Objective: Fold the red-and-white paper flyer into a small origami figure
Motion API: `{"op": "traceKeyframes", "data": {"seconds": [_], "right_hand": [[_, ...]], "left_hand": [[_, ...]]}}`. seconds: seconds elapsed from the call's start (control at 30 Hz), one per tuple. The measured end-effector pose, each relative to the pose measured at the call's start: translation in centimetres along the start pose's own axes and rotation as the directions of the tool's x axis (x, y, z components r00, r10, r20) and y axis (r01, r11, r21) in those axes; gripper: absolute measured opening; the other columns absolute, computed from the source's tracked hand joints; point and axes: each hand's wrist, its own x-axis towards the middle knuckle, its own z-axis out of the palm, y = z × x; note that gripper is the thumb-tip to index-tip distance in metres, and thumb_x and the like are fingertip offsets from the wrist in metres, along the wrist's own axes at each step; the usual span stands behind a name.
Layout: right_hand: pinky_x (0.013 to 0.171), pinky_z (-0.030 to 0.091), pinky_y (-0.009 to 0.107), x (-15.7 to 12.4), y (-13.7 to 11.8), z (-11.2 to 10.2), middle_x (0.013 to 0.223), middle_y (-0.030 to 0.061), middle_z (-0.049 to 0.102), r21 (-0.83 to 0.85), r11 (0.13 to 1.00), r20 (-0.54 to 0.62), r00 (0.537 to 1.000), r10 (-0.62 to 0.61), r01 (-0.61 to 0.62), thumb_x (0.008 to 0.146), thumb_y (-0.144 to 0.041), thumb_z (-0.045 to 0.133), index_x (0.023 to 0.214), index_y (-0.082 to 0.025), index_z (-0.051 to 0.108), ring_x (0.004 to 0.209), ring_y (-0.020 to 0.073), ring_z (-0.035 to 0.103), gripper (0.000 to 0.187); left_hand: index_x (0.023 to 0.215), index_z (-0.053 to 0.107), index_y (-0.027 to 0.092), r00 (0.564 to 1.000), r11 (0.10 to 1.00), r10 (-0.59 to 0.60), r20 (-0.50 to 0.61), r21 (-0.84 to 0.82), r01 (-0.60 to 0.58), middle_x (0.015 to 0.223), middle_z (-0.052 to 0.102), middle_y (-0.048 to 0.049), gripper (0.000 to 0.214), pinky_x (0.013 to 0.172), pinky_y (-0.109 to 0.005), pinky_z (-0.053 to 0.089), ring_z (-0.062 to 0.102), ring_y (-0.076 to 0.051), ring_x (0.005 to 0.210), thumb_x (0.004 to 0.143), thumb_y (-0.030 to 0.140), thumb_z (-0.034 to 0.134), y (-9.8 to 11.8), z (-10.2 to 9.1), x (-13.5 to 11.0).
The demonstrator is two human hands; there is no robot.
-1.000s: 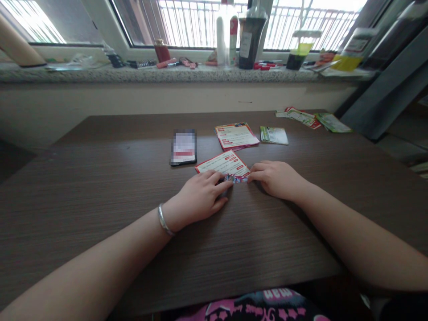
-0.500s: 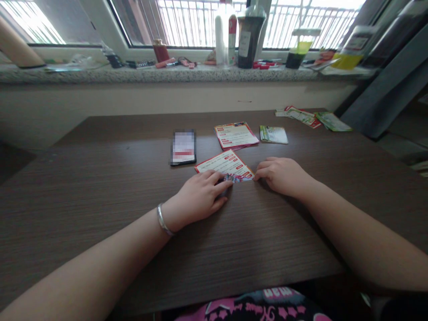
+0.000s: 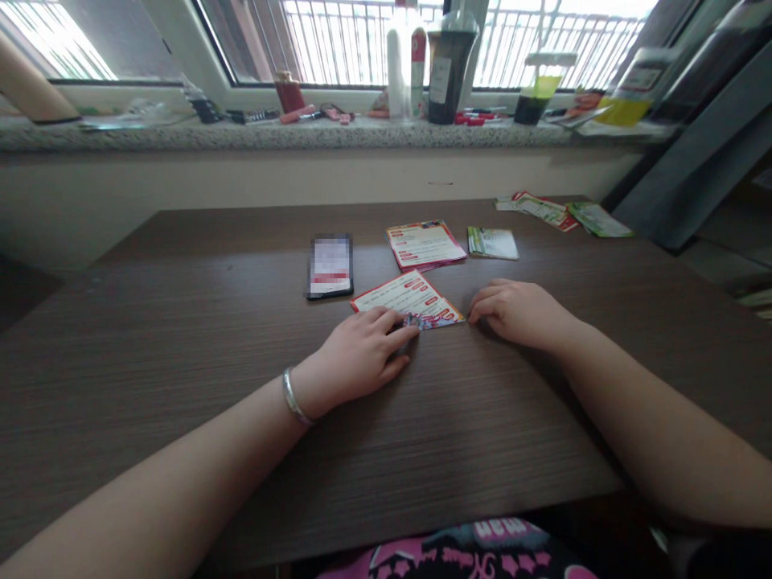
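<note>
Leaflet (image 3: 410, 299) lies on table (image 3: 229, 338), centre of frame | left hand (image 3: 355, 358) spread, fingertips pinning its turned-up near edge (coloured side showing) | right hand (image 3: 522, 312) loosely curled, empty, just beside right corner | step: likely creasing; next calls for steady pin, even press

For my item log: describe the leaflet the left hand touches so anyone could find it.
On the dark wooden table, look just right of the black phone. The leaflet is the single red-and-white sheet lying askew, the fingers of the left hand on its near edge. Unlike the red stack and green cards behind it, it lies alone, nearest the person.
</note>
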Motion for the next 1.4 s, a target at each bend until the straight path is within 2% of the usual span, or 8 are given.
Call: {"op": "traceKeyframes", "data": {"seconds": [0.17, 0.33, 0.43, 0.6, 0.9, 1.17, 1.4], "right_hand": [[0.073, 0.045, 0.031, 0.2, -0.4, 0.2, 0.090, 0.0023, 0.072, -0.006, 1.000, -0.112, 0.994, 0.015, -0.016, 0.085, -0.015, 0.049, 0.089, -0.022, 0.072, 0.085, 0.0196, 0.060, 0.025], [0.087, 0.047, 0.034, 0.7, -2.1, 0.8, 0.107, 0.0048, 0.070, 0.080, 0.985, -0.192, 0.972, -0.132, 0.150, 0.087, -0.014, 0.048, 0.108, -0.020, 0.070, 0.096, 0.0205, 0.058, 0.031], [0.090, 0.048, 0.036, 1.0, -2.7, 1.2, 0.114, 0.0063, 0.069, 0.087, 0.972, -0.167, 0.965, -0.204, 0.220, 0.088, -0.015, 0.049, 0.116, -0.021, 0.068, 0.101, 0.0208, 0.058, 0.033], [0.088, 0.048, 0.037, 1.5, -2.9, 1.4, 0.113, 0.0074, 0.068, 0.030, 0.968, -0.146, 0.959, -0.242, 0.248, 0.089, -0.016, 0.050, 0.116, -0.022, 0.068, 0.099, 0.0219, 0.059, 0.033], [0.087, 0.049, 0.035, 2.0, -4.2, 0.9, 0.112, 0.0098, 0.067, -0.018, 0.976, -0.088, 0.972, -0.218, 0.217, 0.090, -0.018, 0.048, 0.107, -0.017, 0.069, 0.102, 0.0231, 0.060, 0.027], [0.086, 0.048, 0.035, 1.7, -4.2, 0.6, 0.114, 0.0083, 0.067, -0.016, 0.985, -0.047, 0.984, -0.172, 0.171, 0.090, -0.018, 0.048, 0.110, -0.021, 0.069, 0.102, 0.0223, 0.060, 0.029], [0.082, 0.048, 0.034, 1.5, -4.2, 0.4, 0.113, 0.0075, 0.067, -0.014, 0.989, -0.046, 0.988, -0.150, 0.150, 0.092, -0.019, 0.046, 0.110, -0.022, 0.069, 0.098, 0.0217, 0.060, 0.029]], "left_hand": [[0.132, 0.051, 0.023, 1.000, 1.000, 0.001, -0.003, 0.001, -0.001, 0.124, 0.055, -0.0104, 0.041, 0.099, -0.044, 0.044, 0.049, -0.027, 0.117, 0.094, 0.038, 0.046, -0.1, 0.1, -0.1], [0.133, 0.051, 0.024, 1.000, 1.000, 0.018, -0.022, -0.001, -0.018, 0.127, 0.054, -0.0102, 0.042, 0.101, -0.045, 0.042, 0.049, -0.028, 0.118, 0.094, 0.038, 0.046, -0.1, 0.0, -0.1], [0.132, 0.051, 0.025, 0.999, 1.000, 0.013, -0.044, -0.011, -0.013, 0.126, 0.054, -0.0102, 0.042, 0.100, -0.045, 0.043, 0.049, -0.028, 0.118, 0.093, 0.038, 0.048, -0.1, 0.0, 0.0], [0.129, 0.054, 0.024, 0.999, 1.000, 0.004, -0.049, -0.012, -0.005, 0.120, 0.056, -0.0110, 0.040, 0.098, -0.045, 0.043, 0.050, -0.028, 0.114, 0.093, 0.039, 0.048, 0.0, 0.0, 0.3], [0.127, 0.055, 0.024, 0.998, 0.998, -0.004, -0.057, 0.068, 0.007, 0.115, 0.056, -0.0122, 0.038, 0.093, -0.049, 0.044, 0.050, -0.031, 0.109, 0.092, 0.038, 0.047, 0.3, 0.0, 1.1], [0.126, 0.054, 0.022, 0.992, 0.986, 0.126, -0.017, 0.113, -0.123, 0.121, 0.056, -0.0116, 0.038, 0.094, -0.043, 0.044, 0.053, -0.028, 0.110, 0.095, 0.041, 0.046, -0.7, -0.6, 0.8], [0.128, 0.053, 0.021, 0.991, 0.989, 0.134, 0.016, 0.067, -0.135, 0.121, 0.057, -0.0111, 0.038, 0.097, -0.042, 0.044, 0.053, -0.026, 0.113, 0.094, 0.037, 0.049, -1.2, -1.0, 0.4]]}}
